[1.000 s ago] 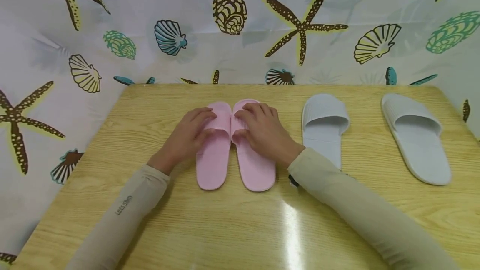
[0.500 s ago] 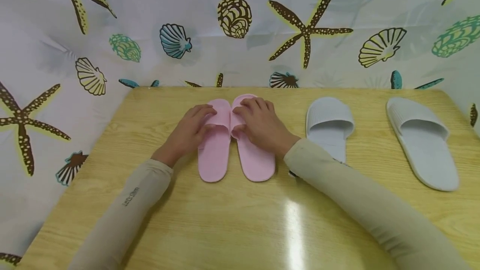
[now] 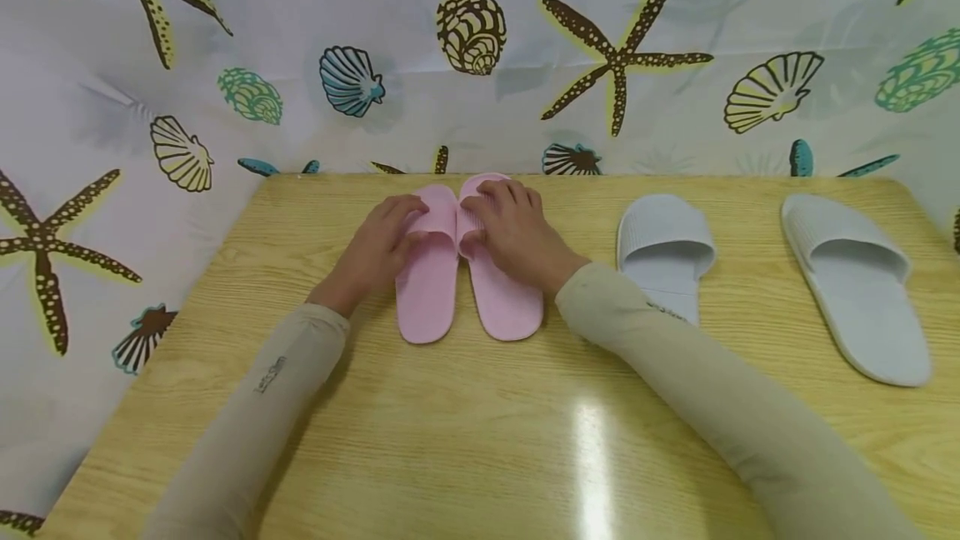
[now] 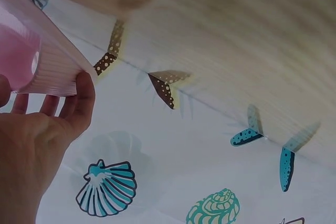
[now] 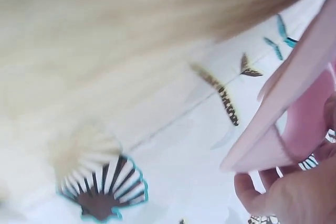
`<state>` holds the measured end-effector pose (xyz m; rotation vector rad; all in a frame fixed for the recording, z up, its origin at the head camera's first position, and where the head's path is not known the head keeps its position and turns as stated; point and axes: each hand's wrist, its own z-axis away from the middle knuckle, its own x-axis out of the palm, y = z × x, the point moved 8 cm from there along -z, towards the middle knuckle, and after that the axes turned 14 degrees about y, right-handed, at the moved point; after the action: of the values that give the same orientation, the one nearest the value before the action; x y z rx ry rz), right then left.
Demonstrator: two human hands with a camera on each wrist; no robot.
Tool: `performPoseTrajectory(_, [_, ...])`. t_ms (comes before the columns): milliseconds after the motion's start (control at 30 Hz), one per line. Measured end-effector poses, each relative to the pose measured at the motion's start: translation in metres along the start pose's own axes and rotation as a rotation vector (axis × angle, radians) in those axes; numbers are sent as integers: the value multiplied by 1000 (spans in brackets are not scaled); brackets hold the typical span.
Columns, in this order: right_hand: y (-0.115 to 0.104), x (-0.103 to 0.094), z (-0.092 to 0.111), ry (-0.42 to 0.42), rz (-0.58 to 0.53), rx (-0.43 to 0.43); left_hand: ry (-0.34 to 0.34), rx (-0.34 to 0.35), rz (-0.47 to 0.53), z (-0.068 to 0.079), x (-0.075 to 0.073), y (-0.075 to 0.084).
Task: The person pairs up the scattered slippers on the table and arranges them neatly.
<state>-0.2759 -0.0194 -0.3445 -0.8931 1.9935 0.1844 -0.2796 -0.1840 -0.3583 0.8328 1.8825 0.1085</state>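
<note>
Head view: left pink slipper [image 3: 426,294] and right pink slipper [image 3: 508,307] side by side toward the far edge of the bench [image 3: 450,440], straps touching, heels apart. Flat or slightly raised: cannot tell. Left hand [image 3: 377,250]: grip part-closed, holding the left one at its strap. Right hand [image 3: 521,242]: same grip on the right one.

Risks, as I judge: straps look soft, so a hard squeeze could crumple them; uneven pushing could skew the pair; the right sleeve [image 3: 675,357], crossing before the inner white slipper [image 3: 663,219], might catch its heel.

Containers: none seen. Outer white slipper [image 3: 873,302]: only insole visible under its strap.
</note>
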Motion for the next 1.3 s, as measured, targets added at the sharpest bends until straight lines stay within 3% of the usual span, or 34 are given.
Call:
performPoseTrajectory(267, [12, 12, -6, -21, -15, 51, -47, -50, 2, -10, 5, -12])
performPoseTrajectory(467, [15, 13, -12, 20, -43, 72, -20, -29, 10, -18, 3, -18])
performPoseTrajectory(700, [22, 19, -20, 12, -63, 104, 9, -12, 11, -25, 2, -24])
performPoseTrajectory(1300, [37, 35, -34, -53, -53, 195, -50, -77, -13, -38, 9, -42])
